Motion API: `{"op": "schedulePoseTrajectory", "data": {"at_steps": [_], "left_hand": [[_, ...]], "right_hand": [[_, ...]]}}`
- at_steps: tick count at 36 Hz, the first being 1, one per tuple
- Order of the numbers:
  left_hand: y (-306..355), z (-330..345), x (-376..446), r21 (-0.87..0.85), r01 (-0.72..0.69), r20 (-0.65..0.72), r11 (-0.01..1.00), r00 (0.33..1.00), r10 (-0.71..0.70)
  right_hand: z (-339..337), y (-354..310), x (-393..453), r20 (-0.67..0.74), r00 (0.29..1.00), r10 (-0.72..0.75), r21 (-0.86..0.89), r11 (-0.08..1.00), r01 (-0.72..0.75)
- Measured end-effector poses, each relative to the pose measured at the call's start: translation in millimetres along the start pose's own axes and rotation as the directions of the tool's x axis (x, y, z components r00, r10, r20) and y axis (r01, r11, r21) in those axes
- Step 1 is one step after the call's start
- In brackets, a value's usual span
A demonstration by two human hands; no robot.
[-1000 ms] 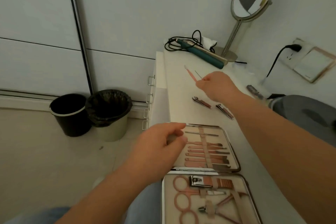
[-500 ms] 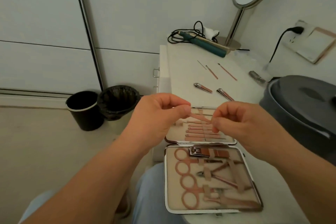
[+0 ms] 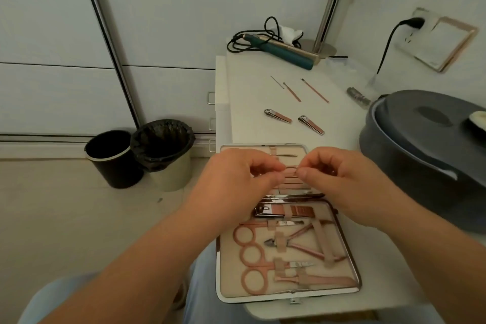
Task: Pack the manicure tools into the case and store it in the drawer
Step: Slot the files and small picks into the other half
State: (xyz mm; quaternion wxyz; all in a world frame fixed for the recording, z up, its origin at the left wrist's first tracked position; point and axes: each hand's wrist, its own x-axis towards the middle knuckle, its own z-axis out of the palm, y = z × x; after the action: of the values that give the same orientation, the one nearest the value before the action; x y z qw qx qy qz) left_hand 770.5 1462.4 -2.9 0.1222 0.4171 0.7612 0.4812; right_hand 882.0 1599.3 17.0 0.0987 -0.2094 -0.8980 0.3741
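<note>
Pink tool (image 3: 289,172) pinched between left hand (image 3: 236,181) and right hand (image 3: 342,181) over the open case (image 3: 352,258)'s far half; no writing is legible.

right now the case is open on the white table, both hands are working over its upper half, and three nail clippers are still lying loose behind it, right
Not quite: the head view shows two nail clippers loose behind the case, not three. The rest holds: the case lies open on the white table, and the left hand and right hand are both over its upper half.
</note>
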Motion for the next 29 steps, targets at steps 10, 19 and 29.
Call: {"op": "schedulePoseTrajectory", "data": {"at_steps": [10,19,29], "left_hand": [[-4,6,19,0.247,-0.086,-0.016,0.965,0.995,0.093],[-12,-1,31,0.374,-0.043,-0.043,0.926,0.997,0.064],[-20,1,30,0.428,-0.078,0.007,0.900,0.997,0.083]], "right_hand": [[-3,14,8,-0.031,0.999,0.011,-0.129,0.991,-0.015],[-7,25,16,-0.150,0.989,0.020,-0.170,0.984,-0.046],[-3,31,15,-0.186,0.981,-0.058,-0.227,0.974,0.015]]}}
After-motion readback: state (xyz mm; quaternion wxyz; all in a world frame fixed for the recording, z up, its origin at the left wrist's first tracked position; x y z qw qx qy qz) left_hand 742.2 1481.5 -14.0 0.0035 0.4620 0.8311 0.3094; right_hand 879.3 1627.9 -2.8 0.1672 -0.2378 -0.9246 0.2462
